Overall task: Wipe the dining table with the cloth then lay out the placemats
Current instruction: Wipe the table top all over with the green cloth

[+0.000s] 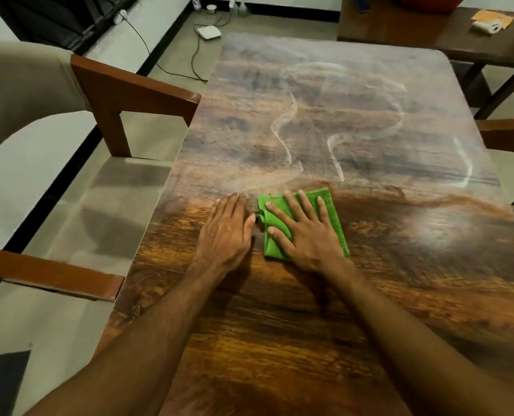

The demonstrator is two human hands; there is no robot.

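Wood-grain laminate covers the dining table point(310, 340), darker and glossier on the near side of the green cloth point(337, 229) and hazy on the far side, where pale curling streaks point(335, 160) mark the surface. That cloth lies folded and flat, its longer side seemingly running away from the person. The right hand point(307, 235) presses on top of it, fingers spread and straight. The left hand point(225, 232) rests palm-down on bare wood just left of the cloth, fingers straight and together, thumb almost at its edge. The wiping looks about half done. The unwiped haze lies straight beyond the cloth, so the right hand is placed to push it forward. Room is open beyond and right of the cloth; left of it a chair arm point(135, 88) meets the table edge. No placemats are in view.
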